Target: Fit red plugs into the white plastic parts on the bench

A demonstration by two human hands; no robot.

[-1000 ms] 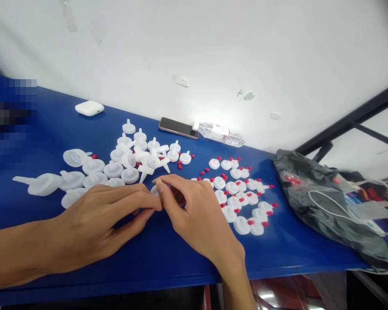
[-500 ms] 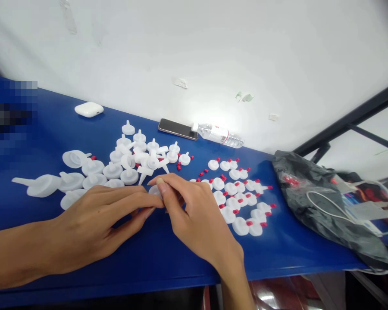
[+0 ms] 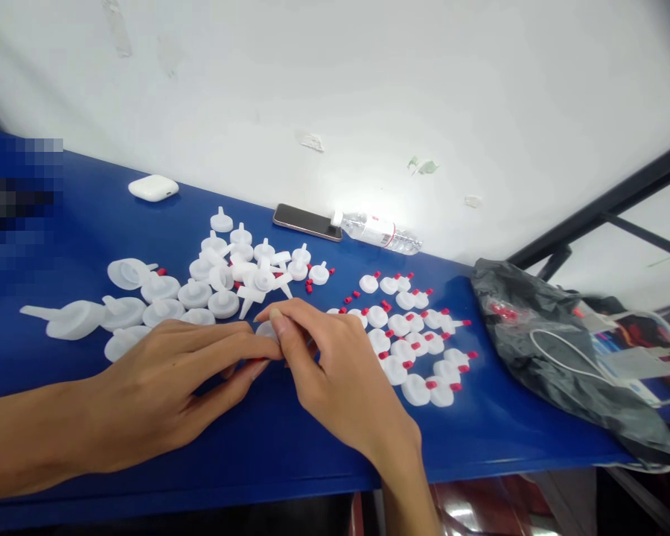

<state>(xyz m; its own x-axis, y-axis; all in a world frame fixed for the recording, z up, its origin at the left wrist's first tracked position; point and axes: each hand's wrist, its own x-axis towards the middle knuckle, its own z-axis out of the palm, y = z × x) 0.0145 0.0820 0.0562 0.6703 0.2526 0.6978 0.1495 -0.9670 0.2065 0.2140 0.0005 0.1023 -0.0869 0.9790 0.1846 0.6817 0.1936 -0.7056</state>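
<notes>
Between my hands is a white plastic nozzle cap (image 3: 266, 330), mostly covered by fingers. My left hand (image 3: 161, 387) pinches it from the left. From the right, my right hand (image 3: 343, 380) closes thumb and forefinger on its edge; whether a red tip is also in these fingers is hidden. To the left and behind my hands lie several white nozzle caps (image 3: 194, 295) with bare spouts. Right of my right hand, several more nozzle caps (image 3: 398, 325) have red tips on their spouts. Loose red tips (image 3: 348, 300) are scattered between the two groups.
Along the wall lie a phone (image 3: 307, 221), a clear water bottle (image 3: 377, 231) on its side and a white earphone case (image 3: 153, 188). A dark plastic bag (image 3: 536, 357) with a white cable covers the right end of the blue table (image 3: 290, 465).
</notes>
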